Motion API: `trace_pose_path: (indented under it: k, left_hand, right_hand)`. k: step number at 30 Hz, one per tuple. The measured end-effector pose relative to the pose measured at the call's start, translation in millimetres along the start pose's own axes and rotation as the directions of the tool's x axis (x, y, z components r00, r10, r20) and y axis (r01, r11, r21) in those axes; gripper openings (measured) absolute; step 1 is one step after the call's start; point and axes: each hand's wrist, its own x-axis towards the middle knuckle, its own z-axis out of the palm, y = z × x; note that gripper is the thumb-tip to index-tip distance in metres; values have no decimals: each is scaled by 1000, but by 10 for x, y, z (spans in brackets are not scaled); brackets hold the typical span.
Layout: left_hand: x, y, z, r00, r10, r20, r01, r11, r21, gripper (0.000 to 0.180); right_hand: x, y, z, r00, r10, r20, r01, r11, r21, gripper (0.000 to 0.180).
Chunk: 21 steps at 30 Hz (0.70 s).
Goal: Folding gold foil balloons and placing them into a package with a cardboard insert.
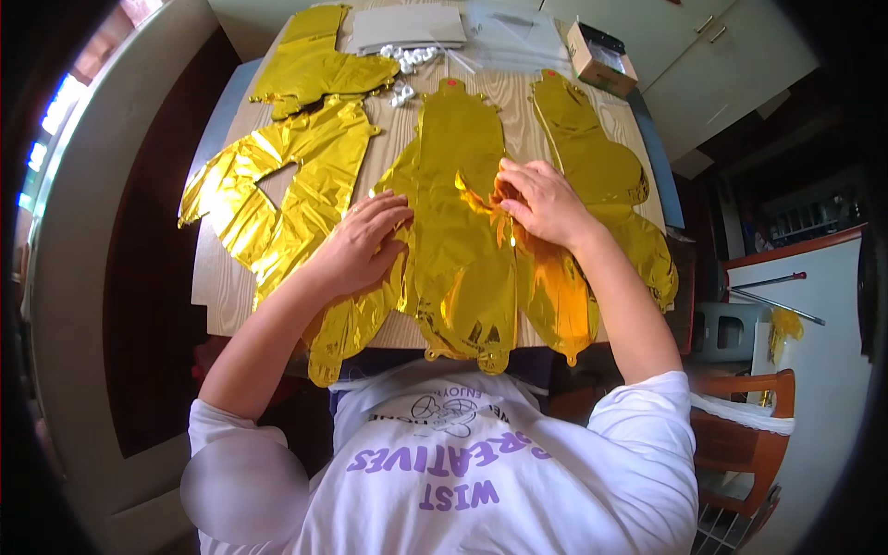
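Flat, uninflated gold foil balloons lie across the wooden table in front of me. My right hand (546,202) pinches a crumpled, orange-glinting part of a foil balloon (560,294), right of the long middle balloon (458,157). Which piece the crumpled tip at its fingers belongs to is hard to make out. My left hand (363,242) rests on the foil at the left of the middle balloon, fingers bent and thumb apart from them. Beside that hand is a shiny balloon (319,166) with an angular gap.
More gold balloons lie at the back left (310,55) and right (592,148). Along the far edge are grey sheets (407,26), white bits (413,58), clear plastic bags (518,37) and an open cardboard box (599,60). A brown chair (772,444) stands at the right.
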Motion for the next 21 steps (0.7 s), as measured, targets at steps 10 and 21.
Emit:
trace_pose_path:
  k: [10,21]
  left_hand:
    - [18,66,-42,997,-65,40,68,995,-73,41]
    - [-22,47,-1,999,-29,30,28,999,22,49]
  right_hand:
    - [-42,-92,-2,1000,-1,1,1,1000,18,41]
    - [-121,-255,12,1000,-13,6,13,1000,-1,42]
